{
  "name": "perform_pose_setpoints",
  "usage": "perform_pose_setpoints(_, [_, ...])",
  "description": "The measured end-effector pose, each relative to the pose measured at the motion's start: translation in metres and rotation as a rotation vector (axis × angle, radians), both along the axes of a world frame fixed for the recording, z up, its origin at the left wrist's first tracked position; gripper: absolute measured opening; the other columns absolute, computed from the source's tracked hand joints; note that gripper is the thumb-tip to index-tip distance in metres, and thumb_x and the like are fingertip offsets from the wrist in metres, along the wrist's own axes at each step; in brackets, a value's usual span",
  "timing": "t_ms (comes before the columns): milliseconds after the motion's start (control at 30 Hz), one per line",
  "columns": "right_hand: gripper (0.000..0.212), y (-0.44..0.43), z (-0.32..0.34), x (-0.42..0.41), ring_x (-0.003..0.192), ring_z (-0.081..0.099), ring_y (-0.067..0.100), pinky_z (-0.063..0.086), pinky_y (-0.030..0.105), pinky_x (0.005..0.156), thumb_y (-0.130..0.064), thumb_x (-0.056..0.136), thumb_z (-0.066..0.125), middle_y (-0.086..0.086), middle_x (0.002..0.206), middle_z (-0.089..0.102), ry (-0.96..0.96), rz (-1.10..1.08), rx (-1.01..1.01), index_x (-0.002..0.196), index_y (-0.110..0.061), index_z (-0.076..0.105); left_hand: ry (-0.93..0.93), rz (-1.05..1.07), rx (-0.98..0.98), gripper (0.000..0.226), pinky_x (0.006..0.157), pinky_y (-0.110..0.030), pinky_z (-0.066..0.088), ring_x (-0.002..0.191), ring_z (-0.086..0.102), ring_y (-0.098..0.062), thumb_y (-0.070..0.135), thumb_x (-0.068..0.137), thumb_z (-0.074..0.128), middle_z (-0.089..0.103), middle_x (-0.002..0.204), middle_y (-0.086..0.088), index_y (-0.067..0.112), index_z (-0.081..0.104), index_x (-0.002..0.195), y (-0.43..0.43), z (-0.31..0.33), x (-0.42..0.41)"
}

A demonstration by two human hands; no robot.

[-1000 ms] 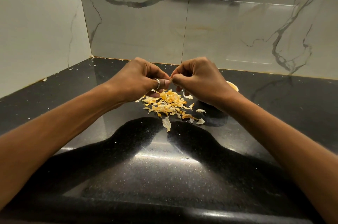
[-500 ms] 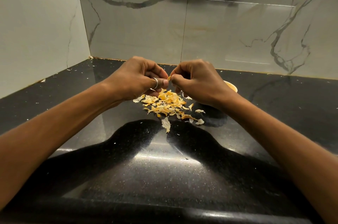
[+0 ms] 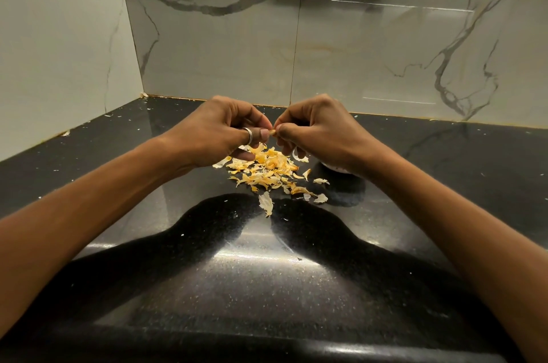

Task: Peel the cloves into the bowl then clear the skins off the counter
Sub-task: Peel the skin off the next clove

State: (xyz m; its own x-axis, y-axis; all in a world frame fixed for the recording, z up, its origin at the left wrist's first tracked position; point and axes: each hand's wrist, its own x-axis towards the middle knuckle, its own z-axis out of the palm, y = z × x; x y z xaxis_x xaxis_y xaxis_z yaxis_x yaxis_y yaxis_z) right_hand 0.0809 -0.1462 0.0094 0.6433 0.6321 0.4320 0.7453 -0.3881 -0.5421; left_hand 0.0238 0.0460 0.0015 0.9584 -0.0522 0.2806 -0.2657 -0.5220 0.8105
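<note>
On the glossy, speckled black stone counter (image 3: 178, 273), two bare hands meet just above one loose heap of thin, papery yellow-and-white skins (image 3: 267, 169), too many to count, with a few curled flakes strayed to its near and right edges. The left hand (image 3: 219, 131), one plain silver ring (image 3: 248, 135) on its thumb, has its fingers curled and pinches one small pale clove (image 3: 273, 133) from the left, while the right hand (image 3: 320, 131) pinches the same clove from the right. Under the right wrist shows a pale sliver of one bowl (image 3: 334, 168), the rest hidden.
</note>
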Motion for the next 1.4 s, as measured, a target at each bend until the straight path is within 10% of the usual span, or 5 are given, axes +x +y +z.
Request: perform_pose_setpoints(1400, [0.019,0.0016,0.0032,-0.0005,0.063,0.062,0.013,0.049,0.020,0.053,-0.009,0.099,0.056,0.007,0.074,0.070,0.411,0.058,0.280,0.090,0.002,0.070,0.014,-0.040,-0.250,0.020,0.068,-0.027,0.062,0.079,0.069,-0.011,0.005,0.095,0.060,0.070,0.091,-0.007,0.001,0.064,0.115,-0.0075,0.0037,-0.0049])
